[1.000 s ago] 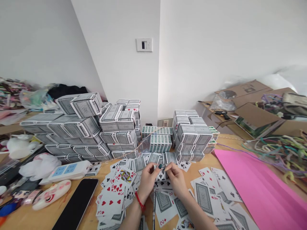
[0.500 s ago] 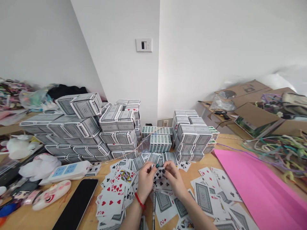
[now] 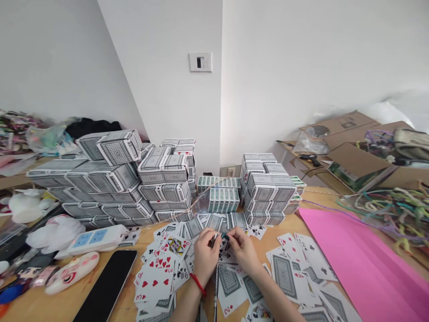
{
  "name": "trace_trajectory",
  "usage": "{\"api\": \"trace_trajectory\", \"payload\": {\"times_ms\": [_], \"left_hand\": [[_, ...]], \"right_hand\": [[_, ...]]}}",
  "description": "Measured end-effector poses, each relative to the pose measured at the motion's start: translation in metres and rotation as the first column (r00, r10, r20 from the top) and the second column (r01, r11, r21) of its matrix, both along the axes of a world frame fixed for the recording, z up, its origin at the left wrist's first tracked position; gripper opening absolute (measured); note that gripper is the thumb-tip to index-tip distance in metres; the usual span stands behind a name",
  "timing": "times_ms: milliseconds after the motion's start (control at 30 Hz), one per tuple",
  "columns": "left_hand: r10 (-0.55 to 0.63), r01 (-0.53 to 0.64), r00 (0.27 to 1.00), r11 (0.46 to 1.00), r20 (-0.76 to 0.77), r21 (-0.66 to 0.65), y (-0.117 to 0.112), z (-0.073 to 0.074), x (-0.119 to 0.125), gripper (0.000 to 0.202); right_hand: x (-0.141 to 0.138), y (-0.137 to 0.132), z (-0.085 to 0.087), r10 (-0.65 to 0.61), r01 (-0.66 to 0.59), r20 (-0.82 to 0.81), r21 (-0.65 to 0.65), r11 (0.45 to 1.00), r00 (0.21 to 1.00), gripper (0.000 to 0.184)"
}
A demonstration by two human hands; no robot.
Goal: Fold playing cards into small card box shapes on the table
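Observation:
Near the front of the table, my left hand (image 3: 206, 251) and my right hand (image 3: 244, 251) are close together, fingertips pinched at the top of a playing card (image 3: 226, 256) with black club pips. My fingers hide the card's upper edge, so I cannot see whether it is bent there. Loose cards lie on both sides: a red three of hearts (image 3: 154, 283) left of my left wrist, a two of diamonds (image 3: 230, 293) between my forearms, and a face-down card (image 3: 284, 276) to the right. Behind my fingers is a row of grey-backed cards (image 3: 214, 221).
Blocks folded from cards stand stacked at the back left (image 3: 114, 179) and back right (image 3: 272, 188), with green-patterned blocks (image 3: 224, 200) between. A black phone (image 3: 106, 286) and a power strip (image 3: 97, 239) are at left. Pink paper (image 3: 365, 264) and a cardboard box (image 3: 362, 165) are at right.
My fingertips have drawn closer together at the top of the card, and both hands have turned inward slightly. More of the card's upper part is now covered.

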State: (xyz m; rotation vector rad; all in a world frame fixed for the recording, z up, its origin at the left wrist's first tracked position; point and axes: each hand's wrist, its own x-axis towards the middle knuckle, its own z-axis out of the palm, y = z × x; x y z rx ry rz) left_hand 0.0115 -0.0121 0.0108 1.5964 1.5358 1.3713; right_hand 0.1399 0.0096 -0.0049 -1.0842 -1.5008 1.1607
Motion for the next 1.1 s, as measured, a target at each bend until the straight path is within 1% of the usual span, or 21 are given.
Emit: {"api": "trace_trajectory", "payload": {"times_ms": [133,333,533,633,700,733,800,867,967,1100], "left_hand": [[-0.002,0.004,0.998,0.999,0.060,-0.041,0.000,-0.002,0.000,0.016],[0.012,0.002,0.989,0.995,0.145,-0.095,0.002,-0.005,-0.001,0.021],[-0.023,0.046,0.983,0.991,0.180,-0.124,0.005,-0.002,-0.002,0.024],[0.009,0.016,0.982,0.991,0.188,-0.131,0.006,-0.002,-0.002,0.023],[0.039,-0.009,0.978,0.989,0.204,-0.145,0.006,-0.003,-0.003,0.020],[0.050,-0.018,0.976,0.988,0.212,-0.151,0.006,-0.004,-0.003,0.019],[0.061,-0.029,0.974,0.989,0.220,-0.144,0.006,-0.006,-0.003,0.019],[0.065,-0.042,0.976,0.992,0.208,-0.115,0.006,-0.010,-0.002,0.018],[0.058,-0.046,0.986,0.996,0.156,-0.080,0.007,-0.014,-0.002,0.016],[0.028,-0.026,0.998,0.999,0.064,-0.040,0.007,-0.013,-0.002,0.017]], "right_hand": [[0.001,-0.001,-0.001,-0.012,0.011,0.022,0.052,0.999,1.000,0.014],[0.001,-0.002,0.000,-0.010,0.008,0.039,0.044,0.999,0.999,0.014],[0.002,-0.001,0.001,-0.030,0.028,0.037,0.061,0.998,0.999,0.013],[0.001,-0.001,0.000,-0.049,0.048,0.020,0.038,0.998,0.999,0.013],[-0.001,-0.001,-0.001,-0.051,0.051,0.015,0.008,0.999,0.999,0.019],[-0.002,-0.001,-0.002,-0.050,0.051,0.022,-0.004,0.999,0.998,0.022],[-0.003,-0.001,-0.005,-0.053,0.054,0.057,-0.013,0.998,0.997,0.020],[-0.003,0.000,-0.007,-0.061,0.062,0.104,0.000,0.998,0.993,0.018],[-0.003,0.000,-0.009,-0.067,0.065,0.146,0.017,0.998,0.987,0.022],[-0.001,0.000,-0.008,-0.044,0.040,0.170,0.028,0.999,0.984,0.028]]}}
